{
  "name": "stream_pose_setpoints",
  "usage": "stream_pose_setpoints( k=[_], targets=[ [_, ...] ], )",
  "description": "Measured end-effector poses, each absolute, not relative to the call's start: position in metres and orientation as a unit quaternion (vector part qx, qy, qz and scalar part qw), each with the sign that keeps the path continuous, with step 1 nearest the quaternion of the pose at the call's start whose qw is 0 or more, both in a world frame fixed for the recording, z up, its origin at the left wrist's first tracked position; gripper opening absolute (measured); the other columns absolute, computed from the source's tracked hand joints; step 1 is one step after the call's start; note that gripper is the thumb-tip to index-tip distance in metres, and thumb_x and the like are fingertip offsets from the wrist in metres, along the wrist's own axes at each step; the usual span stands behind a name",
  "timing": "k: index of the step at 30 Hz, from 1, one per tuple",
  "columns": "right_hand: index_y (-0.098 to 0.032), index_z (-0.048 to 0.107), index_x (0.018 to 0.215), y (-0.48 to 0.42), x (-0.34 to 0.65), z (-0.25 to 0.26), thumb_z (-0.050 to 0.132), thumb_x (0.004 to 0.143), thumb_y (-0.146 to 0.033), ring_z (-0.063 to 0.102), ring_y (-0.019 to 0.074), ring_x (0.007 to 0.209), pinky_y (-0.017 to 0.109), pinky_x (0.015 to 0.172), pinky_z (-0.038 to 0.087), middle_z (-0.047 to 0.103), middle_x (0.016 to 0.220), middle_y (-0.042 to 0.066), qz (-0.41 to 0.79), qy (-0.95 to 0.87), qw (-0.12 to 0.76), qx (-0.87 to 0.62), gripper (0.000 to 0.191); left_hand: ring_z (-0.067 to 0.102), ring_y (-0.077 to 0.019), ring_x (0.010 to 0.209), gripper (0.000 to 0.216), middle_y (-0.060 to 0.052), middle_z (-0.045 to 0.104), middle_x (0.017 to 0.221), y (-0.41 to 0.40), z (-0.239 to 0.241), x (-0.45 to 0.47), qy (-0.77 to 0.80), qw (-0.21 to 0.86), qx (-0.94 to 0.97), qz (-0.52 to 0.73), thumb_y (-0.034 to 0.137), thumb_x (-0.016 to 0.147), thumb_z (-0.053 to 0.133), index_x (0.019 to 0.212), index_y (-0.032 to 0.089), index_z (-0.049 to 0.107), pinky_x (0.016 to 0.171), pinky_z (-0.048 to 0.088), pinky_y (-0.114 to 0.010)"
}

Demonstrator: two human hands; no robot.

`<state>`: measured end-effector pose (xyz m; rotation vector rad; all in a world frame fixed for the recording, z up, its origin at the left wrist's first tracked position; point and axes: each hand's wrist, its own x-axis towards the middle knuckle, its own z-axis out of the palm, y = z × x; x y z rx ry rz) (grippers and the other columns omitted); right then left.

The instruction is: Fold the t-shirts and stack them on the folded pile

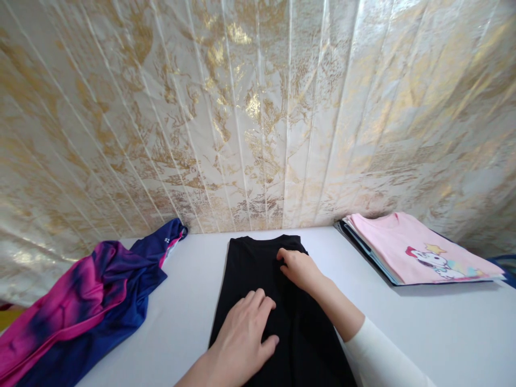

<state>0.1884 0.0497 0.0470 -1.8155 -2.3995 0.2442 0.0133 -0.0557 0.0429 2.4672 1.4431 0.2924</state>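
Note:
A black shirt (pixel 258 269) lies lengthwise on the white table in front of me, its neckline at the far end. Its right side looks folded inward, with a long edge running down the cloth. My left hand (pixel 248 336) rests on the shirt's near half, palm down, fingers stretched and thumb apart. Over the upper right part, near the shoulder, my right hand (pixel 298 267) has its fingers bent toward the thumb on the black cloth. The fingertips' hold is partly lost against the dark fabric.
On the right is a stack of folded clothes, topped by a pink shirt (pixel 387 242) with a cartoon dog print. A crumpled purple, pink and blue garment (pixel 108 290) spreads along the left. Behind the white table (pixel 189 301) hangs a gold-patterned curtain (pixel 242 118).

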Motion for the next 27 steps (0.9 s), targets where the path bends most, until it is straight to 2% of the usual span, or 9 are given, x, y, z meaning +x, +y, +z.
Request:
stream_pose_setpoints(
  k=[4, 6, 8, 10, 13, 20, 27],
  targets=[
    [-0.019, 0.059, 0.110, 0.049, 0.187, 0.050, 0.051, 0.082, -0.013, 0.065, 0.0235, 0.096, 0.029, 0.073, 0.042, 0.069, 0.107, 0.011, 0.078, -0.793, 0.052, -0.602, 0.029, 0.055, -0.0237, 0.101, 0.026, -0.005, 0.058, 0.107, -0.043, 0.051, 0.001, 0.499, 0.141, 0.846, 0.125, 0.030, 0.081, 0.062, 0.106, 0.023, 0.059, 0.089, 0.044, -0.035],
    [-0.020, 0.059, 0.110, 0.048, 0.186, 0.051, 0.052, 0.082, -0.013, 0.065, 0.0235, 0.096, 0.028, 0.073, 0.042, 0.069, 0.107, 0.011, 0.078, -0.793, 0.048, -0.603, 0.030, 0.057, -0.0215, 0.101, 0.023, -0.006, 0.060, 0.109, -0.022, 0.052, -0.010, 0.512, 0.091, 0.843, 0.137, 0.028, 0.088, 0.052, 0.110, 0.023, 0.059, 0.089, 0.044, -0.033],
    [-0.020, 0.059, 0.110, 0.047, 0.185, 0.052, 0.051, 0.082, -0.012, 0.065, 0.0235, 0.096, 0.028, 0.073, 0.042, 0.069, 0.106, 0.011, 0.077, -0.792, 0.045, -0.604, 0.030, 0.056, -0.0219, 0.108, 0.029, -0.009, 0.060, 0.118, 0.005, 0.048, -0.023, 0.541, 0.013, 0.831, 0.130, 0.023, 0.092, 0.043, 0.117, 0.020, 0.057, 0.091, 0.043, -0.035],
    [-0.020, 0.059, 0.110, 0.047, 0.184, 0.052, 0.051, 0.082, -0.012, 0.065, 0.0235, 0.095, 0.028, 0.073, 0.042, 0.069, 0.106, 0.011, 0.075, -0.790, 0.042, -0.607, 0.030, 0.050, -0.0262, 0.121, 0.035, -0.014, 0.054, 0.132, 0.032, 0.040, -0.035, 0.563, -0.019, 0.818, 0.118, 0.021, 0.092, 0.040, 0.124, 0.016, 0.054, 0.097, 0.039, -0.041],
    [-0.021, 0.059, 0.109, 0.048, 0.184, 0.050, 0.051, 0.082, -0.012, 0.065, 0.0234, 0.095, 0.028, 0.072, 0.042, 0.069, 0.106, 0.010, 0.073, -0.789, 0.038, -0.609, 0.030, 0.038, -0.0266, 0.133, 0.041, -0.013, 0.044, 0.143, 0.059, 0.024, -0.047, 0.568, -0.027, 0.816, 0.105, 0.024, 0.093, 0.038, 0.132, 0.017, 0.049, 0.103, 0.032, -0.045],
    [-0.020, 0.058, 0.109, 0.051, 0.183, 0.048, 0.050, 0.084, -0.017, 0.065, 0.0246, 0.094, 0.029, 0.072, 0.041, 0.069, 0.104, 0.010, 0.072, -0.786, 0.037, -0.613, 0.027, 0.031, -0.0273, 0.137, 0.045, -0.015, 0.037, 0.147, 0.062, 0.012, -0.053, 0.586, -0.044, 0.805, 0.080, 0.033, 0.097, 0.035, 0.137, 0.015, 0.044, 0.107, 0.023, -0.048],
    [-0.020, 0.057, 0.111, 0.049, 0.182, 0.051, 0.050, 0.085, -0.018, 0.065, 0.0248, 0.093, 0.029, 0.070, 0.041, 0.069, 0.103, 0.011, 0.074, -0.780, 0.045, -0.619, 0.027, 0.029, -0.0294, 0.138, 0.048, -0.014, 0.033, 0.149, 0.062, 0.007, -0.056, 0.604, -0.048, 0.791, 0.086, 0.037, 0.098, 0.033, 0.140, 0.017, 0.040, 0.106, 0.027, -0.050]
  ],
)
